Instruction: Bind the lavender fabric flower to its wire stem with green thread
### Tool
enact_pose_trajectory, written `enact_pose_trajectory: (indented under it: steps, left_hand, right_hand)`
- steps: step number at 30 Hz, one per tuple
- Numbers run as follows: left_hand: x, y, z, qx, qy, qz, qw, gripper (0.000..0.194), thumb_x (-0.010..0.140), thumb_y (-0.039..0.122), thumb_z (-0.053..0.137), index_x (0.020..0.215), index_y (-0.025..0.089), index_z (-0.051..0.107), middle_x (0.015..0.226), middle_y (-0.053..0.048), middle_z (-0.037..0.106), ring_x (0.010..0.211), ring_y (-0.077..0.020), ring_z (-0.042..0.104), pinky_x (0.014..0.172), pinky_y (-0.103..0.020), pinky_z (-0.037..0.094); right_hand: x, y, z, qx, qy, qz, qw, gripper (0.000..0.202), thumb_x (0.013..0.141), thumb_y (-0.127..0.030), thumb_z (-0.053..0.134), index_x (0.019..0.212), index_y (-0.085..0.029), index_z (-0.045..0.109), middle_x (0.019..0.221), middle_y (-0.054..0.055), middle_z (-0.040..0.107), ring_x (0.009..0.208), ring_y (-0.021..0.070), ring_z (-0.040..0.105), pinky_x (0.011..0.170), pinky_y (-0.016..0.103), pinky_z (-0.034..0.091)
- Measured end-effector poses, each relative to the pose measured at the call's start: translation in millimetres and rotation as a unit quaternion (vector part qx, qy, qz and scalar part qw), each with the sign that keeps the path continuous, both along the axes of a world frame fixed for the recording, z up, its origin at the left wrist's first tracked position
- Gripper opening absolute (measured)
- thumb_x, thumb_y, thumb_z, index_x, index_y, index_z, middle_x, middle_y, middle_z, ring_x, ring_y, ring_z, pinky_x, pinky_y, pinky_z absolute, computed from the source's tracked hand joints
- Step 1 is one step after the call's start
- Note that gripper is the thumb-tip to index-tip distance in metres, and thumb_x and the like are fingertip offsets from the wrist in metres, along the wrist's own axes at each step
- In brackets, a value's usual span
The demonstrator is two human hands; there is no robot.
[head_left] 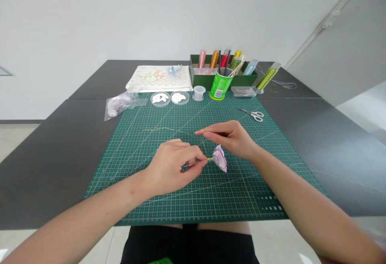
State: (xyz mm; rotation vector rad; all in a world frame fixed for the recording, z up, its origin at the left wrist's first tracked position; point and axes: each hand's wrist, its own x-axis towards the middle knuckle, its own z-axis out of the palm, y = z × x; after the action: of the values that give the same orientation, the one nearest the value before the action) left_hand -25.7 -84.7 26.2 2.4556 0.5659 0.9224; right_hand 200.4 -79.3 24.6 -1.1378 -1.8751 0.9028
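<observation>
My left hand (178, 164) pinches the thin stem of a lilac artificial flower (220, 159) between thumb and fingertips. The bloom points right, and a short yellow-green wrapping shows just below it. Beyond the flower, my right hand (229, 136) is closed, thumb against fingers, on a fine yellow-green thread (164, 128). Part of that thread stretches from the stem up to the right fingertips. Its loose length trails left over the green cutting mat (135, 199). The left fingers hide most of the stem.
White-handled scissors (257, 116) lie at the mat's right. Along the back stand a green can (220, 85), a dark green box (202, 80) of thread spools, a clear spool (198, 93) and dishes of white pieces (160, 98). A plastic bag (119, 104) lies left.
</observation>
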Motion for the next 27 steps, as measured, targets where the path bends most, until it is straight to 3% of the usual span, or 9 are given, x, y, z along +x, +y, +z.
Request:
enact_pose_trajectory:
  steps: [7,12,14,19,27]
  left_hand:
    - [-8,4,11.5,0.053,-0.051,0.052,0.996,0.011,0.095,0.016,0.065,0.085,0.018,0.067,0.055,0.009,0.063,0.052,-0.0087,0.059,0.062,-0.026,0.041]
    - [-12,12,15.1,0.090,-0.062,0.096,0.989,0.014,0.096,0.016,0.064,0.083,0.019,0.068,0.054,0.008,0.064,0.053,-0.0098,0.061,0.064,-0.027,0.042]
    - [-13,14,15.3,0.100,-0.060,0.119,0.986,0.014,0.096,0.017,0.064,0.084,0.020,0.069,0.054,0.009,0.064,0.054,-0.0099,0.061,0.064,-0.027,0.042]
    - [-14,16,16.5,0.097,-0.044,0.175,0.979,0.016,0.096,0.019,0.063,0.081,0.020,0.070,0.055,0.008,0.064,0.052,-0.0099,0.058,0.063,-0.026,0.042]
    - [-14,21,15.4,0.088,-0.028,0.219,0.971,0.018,0.095,0.022,0.062,0.079,0.021,0.070,0.054,0.008,0.062,0.052,-0.0108,0.056,0.063,-0.027,0.041]
  right_hand:
    - [5,10,-7.9,-0.089,0.005,0.050,0.995,0.040,0.092,-0.049,0.066,0.100,-0.013,0.083,0.072,0.005,0.072,0.060,0.0128,0.054,0.053,0.024,0.037]
    - [8,12,-4.9,-0.128,-0.052,0.094,0.986,0.045,0.089,-0.053,0.067,0.084,-0.011,0.082,0.059,-0.002,0.051,0.055,0.0085,0.035,0.050,0.023,0.027]
    - [8,10,-1.4,-0.144,-0.081,0.114,0.980,0.043,0.091,-0.050,0.065,0.089,-0.011,0.083,0.057,-0.004,0.045,0.054,0.0078,0.029,0.050,0.023,0.024]
    - [6,0,11.8,-0.139,-0.128,0.153,0.970,0.040,0.097,-0.041,0.059,0.114,-0.011,0.081,0.056,-0.004,0.050,0.050,0.0076,0.026,0.047,0.024,0.021]
    - [5,-12,29.0,-0.115,-0.121,0.237,0.957,0.034,0.098,-0.035,0.062,0.113,-0.011,0.081,0.053,-0.003,0.052,0.047,0.0067,0.030,0.044,0.022,0.022]
